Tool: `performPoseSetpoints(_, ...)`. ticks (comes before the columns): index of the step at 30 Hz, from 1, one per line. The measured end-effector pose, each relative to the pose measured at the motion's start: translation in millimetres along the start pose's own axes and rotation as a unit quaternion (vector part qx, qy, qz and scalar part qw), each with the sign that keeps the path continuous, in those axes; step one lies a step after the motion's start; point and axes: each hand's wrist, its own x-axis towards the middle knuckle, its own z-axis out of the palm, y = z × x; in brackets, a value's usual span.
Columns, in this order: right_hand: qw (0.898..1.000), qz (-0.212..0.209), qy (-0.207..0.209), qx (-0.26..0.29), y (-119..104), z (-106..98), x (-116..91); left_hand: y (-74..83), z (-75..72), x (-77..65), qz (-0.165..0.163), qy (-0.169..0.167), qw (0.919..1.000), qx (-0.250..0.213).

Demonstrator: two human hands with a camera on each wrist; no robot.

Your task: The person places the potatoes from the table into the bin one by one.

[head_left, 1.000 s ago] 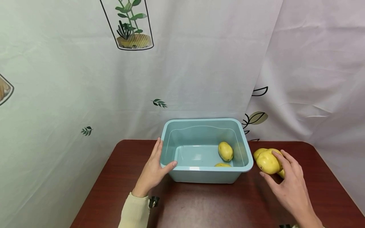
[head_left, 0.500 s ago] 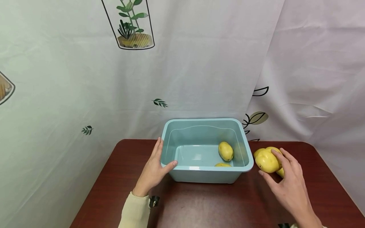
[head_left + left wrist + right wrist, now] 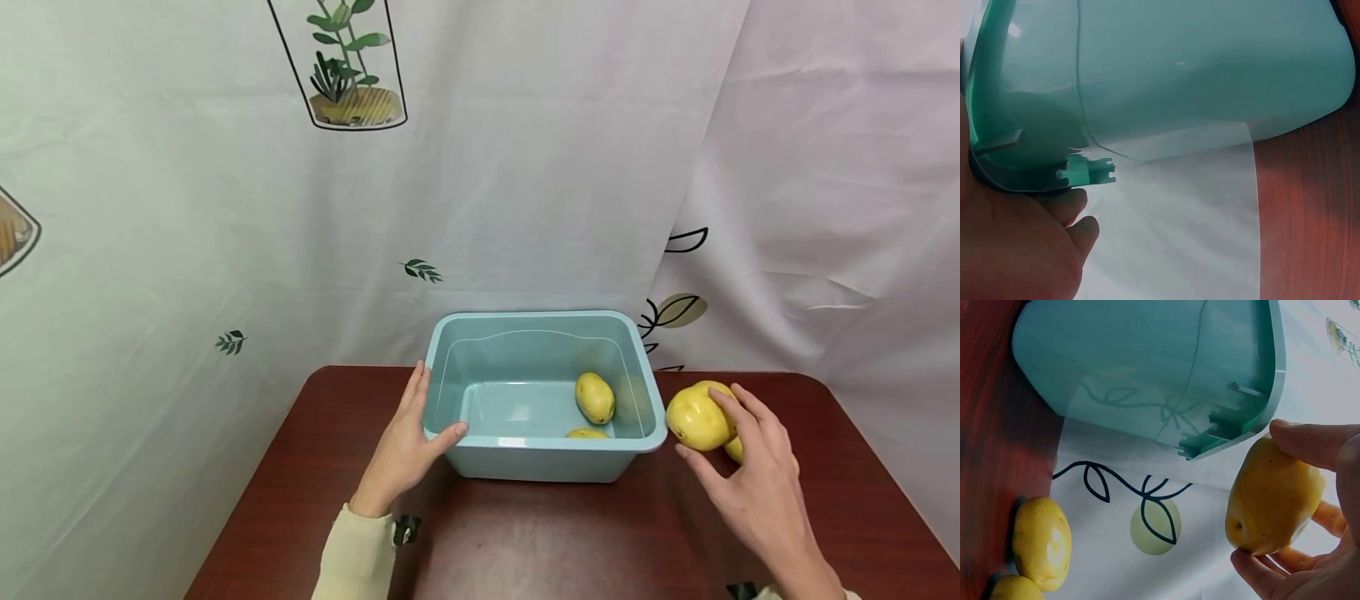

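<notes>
My right hand [image 3: 761,475] holds a yellow potato [image 3: 699,419] between thumb and fingers, just right of the tub. In the right wrist view this potato [image 3: 1272,497] hangs well apart from two others, a nearer potato [image 3: 1042,544] and one cut off by the frame [image 3: 1015,590], both on the table. My left hand [image 3: 403,450] grips the front left corner of the light blue plastic tub [image 3: 540,444], thumb over the front rim, fingers along the left side. Inside the tub, at its right, lies one potato [image 3: 595,398]; another [image 3: 587,433] is mostly hidden by the front wall.
The tub stands on a dark red-brown wooden table [image 3: 525,542], near its back edge. Behind hangs a pale cloth [image 3: 525,167] printed with plants and leaves. The potatoes on the table lie right of the tub, partly covered by the right hand and its potato.
My right hand has lifted the potato slightly and shifted it left, toward the tub. The left hand and the tub stay in place.
</notes>
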Motion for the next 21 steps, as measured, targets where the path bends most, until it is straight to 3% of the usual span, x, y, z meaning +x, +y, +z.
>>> performPoseSetpoints(21,1.000,-0.023,0.006,0.018,-9.9,6.9,2.7,0.3,-0.2,-0.2,-0.001,0.000,1.0000,0.001)
